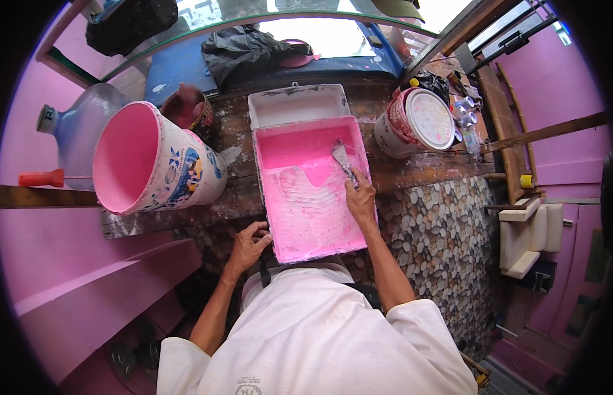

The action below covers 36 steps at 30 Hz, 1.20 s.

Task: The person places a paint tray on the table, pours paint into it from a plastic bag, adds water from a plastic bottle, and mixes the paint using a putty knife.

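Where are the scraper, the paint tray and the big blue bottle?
Scraper (341, 155), head view: on its metal blade.
Paint tray (323, 253), head view: on its near wall.
Big blue bottle (89, 128), head view: on its side.

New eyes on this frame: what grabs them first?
Probably the bright pink paint tray in the middle, with the right hand holding a paint-smeared scraper over its right side and the left hand at its near left edge. Next, the big pink-lined bucket left of the tray. Then the pebble-patterned surface to the right.
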{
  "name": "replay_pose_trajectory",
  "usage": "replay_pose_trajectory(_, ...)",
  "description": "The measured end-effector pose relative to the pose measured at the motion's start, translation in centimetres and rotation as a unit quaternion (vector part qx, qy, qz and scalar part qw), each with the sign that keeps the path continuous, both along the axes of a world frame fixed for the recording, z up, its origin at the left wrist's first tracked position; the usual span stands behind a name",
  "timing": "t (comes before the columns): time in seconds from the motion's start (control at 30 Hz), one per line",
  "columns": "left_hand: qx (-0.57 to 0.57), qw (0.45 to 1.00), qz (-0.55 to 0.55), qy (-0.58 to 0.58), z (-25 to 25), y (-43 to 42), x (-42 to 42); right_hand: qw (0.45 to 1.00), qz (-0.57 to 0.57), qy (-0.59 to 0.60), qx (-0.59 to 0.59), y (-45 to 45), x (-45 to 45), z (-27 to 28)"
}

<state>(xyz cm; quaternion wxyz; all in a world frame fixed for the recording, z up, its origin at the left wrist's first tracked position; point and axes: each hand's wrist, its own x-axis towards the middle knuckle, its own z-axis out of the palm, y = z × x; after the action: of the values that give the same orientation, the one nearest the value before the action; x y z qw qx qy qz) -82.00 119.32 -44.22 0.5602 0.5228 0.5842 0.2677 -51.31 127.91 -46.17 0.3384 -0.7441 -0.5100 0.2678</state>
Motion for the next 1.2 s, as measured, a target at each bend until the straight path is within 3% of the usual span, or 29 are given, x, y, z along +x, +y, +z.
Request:
replay_pose_trajectory(0.07, -0.024, 1.0, 0.009, -0.003, 0.1, -0.1, 0.2, 0.998, 0.035, 0.043, 0.022, -0.2, -1.2, -0.9)
replay_pose_trajectory(0.1, -0.024, 1.0, 0.009, -0.003, -0.1, -0.2, 0.3, 0.994, 0.043, 0.035, 0.091, -0.2, -2.2, -1.3)
replay_pose_trajectory(0.37, -0.034, 0.999, 0.016, -0.019, -0.1, -0.2, 0.6, 0.989, 0.075, 0.127, -0.001, -0.7, -8.2, -1.6)
replay_pose_trajectory(0.53, -0.039, 0.999, 0.022, -0.03, 0.2, -0.2, 0.7, 0.983, 0.109, 0.139, 0.042, -0.1, -9.8, -1.3)
replay_pose_trajectory(0.63, -0.041, 0.998, 0.027, -0.048, -0.4, -0.4, 0.6, 0.986, 0.092, 0.131, 0.047, -0.1, -9.2, -1.3)
replay_pose_trajectory(0.7, -0.045, 0.997, 0.026, -0.056, -0.5, -0.4, 0.6, 0.985, 0.143, 0.013, 0.1, 0.1, -9.0, -1.2)
replay_pose_trajectory(0.8, -0.043, 0.998, 0.015, -0.037, -0.4, -0.4, 0.5, 0.984, 0.141, -0.02, 0.11, 0.2, -9.4, 0.3)
replay_pose_trajectory(0.9, -0.048, 0.998, 0.014, -0.049, -0.4, -0.3, 0.5, 0.98, 0.191, -0.032, 0.053, 0.1, -9.7, 0.7)
replay_pose_trajectory(1.07, -0.043, 0.998, 0.013, -0.051, -0.8, -0.4, 0.4, 0.98, 0.169, -0.076, 0.074, 0.3, -8.6, 0.9)
replay_pose_trajectory(1.2, -0.05, 0.998, 0.012, -0.035, -0.4, -0.3, 0.6, 0.971, 0.218, -0.058, 0.076, -0.4, -8.4, 1.3)
